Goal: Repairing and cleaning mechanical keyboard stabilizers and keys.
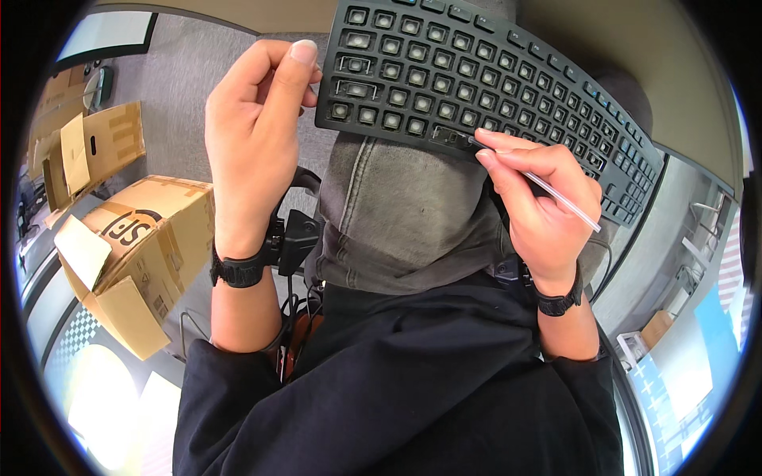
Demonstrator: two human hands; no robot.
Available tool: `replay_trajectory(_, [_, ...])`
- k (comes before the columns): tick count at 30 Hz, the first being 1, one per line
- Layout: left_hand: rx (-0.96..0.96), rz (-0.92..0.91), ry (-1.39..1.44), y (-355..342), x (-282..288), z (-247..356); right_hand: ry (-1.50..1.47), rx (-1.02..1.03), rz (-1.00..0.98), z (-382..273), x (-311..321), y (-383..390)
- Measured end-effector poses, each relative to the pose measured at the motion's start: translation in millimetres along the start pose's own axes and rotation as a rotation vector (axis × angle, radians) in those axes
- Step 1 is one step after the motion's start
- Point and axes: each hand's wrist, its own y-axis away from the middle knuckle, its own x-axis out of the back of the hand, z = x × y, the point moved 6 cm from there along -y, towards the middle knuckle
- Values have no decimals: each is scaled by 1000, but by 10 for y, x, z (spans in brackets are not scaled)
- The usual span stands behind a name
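Note:
A black keyboard [476, 79] lies tilted across the top of my lap; most main-block keycaps are off, showing switch sockets and some wire stabilizers. My right hand [536, 194] pinches a thin translucent rod [573, 208], its tip at a long slot in the keyboard's lower row. My left hand [254, 135] is closed beside the keyboard's left end, thumb up, fingers curled; whatever it may hold is hidden. Both wrists wear black bands. Grey trousers [405, 210] lie beneath the keyboard.
Open cardboard boxes [143, 246] stand on the left, below a screen [103, 32] at the upper left. A beige desk edge [683, 95] curves around the upper right. Black cables [290, 305] run beside my left forearm. Pale panels and small items line the right rim.

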Motion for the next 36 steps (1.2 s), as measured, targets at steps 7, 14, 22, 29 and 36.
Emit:
replay_trajectory(7, [48, 7, -126, 17, 8, 55, -65, 2, 101, -41, 61, -15])
replay_trajectory(14, [46, 62, -54, 11, 34, 13, 21, 22, -13, -33, -116, -62])
replay_trajectory(22, [55, 87, 32, 22, 32, 31, -162, -29, 78, -44, -153, -113])
replay_trajectory(29, [35, 115, -107, 18, 104, 50, -181, -142, -24, -27, -218, -150])
replay_trajectory(36, [5, 372, -63, -82, 413, -32, -183, -72, -37, -91, -143, -209])
